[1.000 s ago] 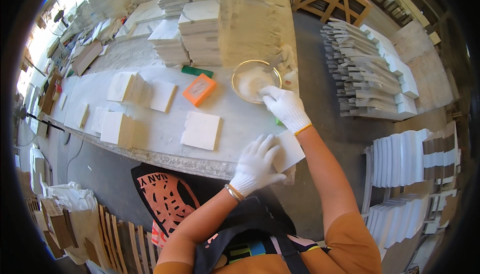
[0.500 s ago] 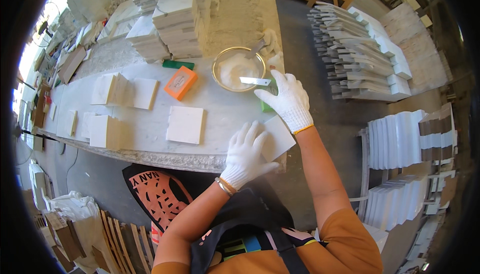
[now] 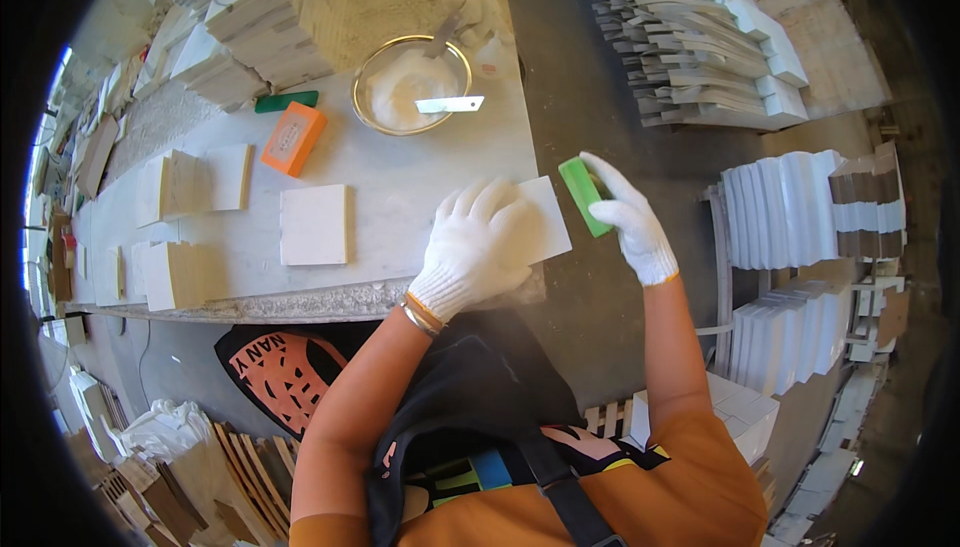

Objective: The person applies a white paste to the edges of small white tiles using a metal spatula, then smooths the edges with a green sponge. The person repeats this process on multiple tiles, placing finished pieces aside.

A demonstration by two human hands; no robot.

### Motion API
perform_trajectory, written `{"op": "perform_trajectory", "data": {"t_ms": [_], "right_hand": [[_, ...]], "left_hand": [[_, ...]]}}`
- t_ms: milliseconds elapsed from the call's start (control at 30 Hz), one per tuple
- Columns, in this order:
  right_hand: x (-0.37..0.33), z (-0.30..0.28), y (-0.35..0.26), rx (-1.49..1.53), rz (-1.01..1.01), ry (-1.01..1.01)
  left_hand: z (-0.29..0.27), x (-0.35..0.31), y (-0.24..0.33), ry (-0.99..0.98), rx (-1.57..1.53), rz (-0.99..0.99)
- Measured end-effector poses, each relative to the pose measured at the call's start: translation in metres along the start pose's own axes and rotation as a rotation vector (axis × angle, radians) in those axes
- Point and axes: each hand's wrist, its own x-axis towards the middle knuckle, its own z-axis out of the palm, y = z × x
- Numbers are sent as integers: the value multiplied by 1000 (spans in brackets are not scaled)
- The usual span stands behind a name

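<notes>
My left hand (image 3: pixel 472 242), in a white knitted glove, lies over a square white stone tile (image 3: pixel 545 219) at the table's front right corner. Its fingers are stretched out flat across the tile, covering much of it. Out past the table's right edge, my gloved right hand (image 3: pixel 634 219) grips a green rectangular block (image 3: pixel 584 195) between thumb and fingers, holding it apart from the tile. A second square tile (image 3: pixel 315 225) lies flat to the left. Beyond my hands stands a gold-rimmed bowl (image 3: pixel 468 67) of white powder or paste, with a pale flat blade (image 3: pixel 450 105) across its rim.
An orange box (image 3: pixel 294 139) and a dark green block (image 3: pixel 286 102) sit left of the bowl. Small tile stacks (image 3: pixel 172 275) stand on the table's left, taller slab stacks (image 3: pixel 265 22) behind. To the right are stacked stone strips (image 3: pixel 690 57) and racked white slabs (image 3: pixel 780 212).
My right hand has picked up the green block and brought it right and nearer, beyond the table edge. My left hand has slid onto the tile. The view has shifted right.
</notes>
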Motion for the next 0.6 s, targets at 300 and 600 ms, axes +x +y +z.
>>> {"op": "perform_trajectory", "data": {"t_ms": [300, 600], "right_hand": [[0, 50, 47, 161, -11, 191], [-51, 49, 26, -226, -103, 153]], "left_hand": [[-2, 2, -1, 27, -36, 32], [-7, 4, 0, -20, -49, -16]]}}
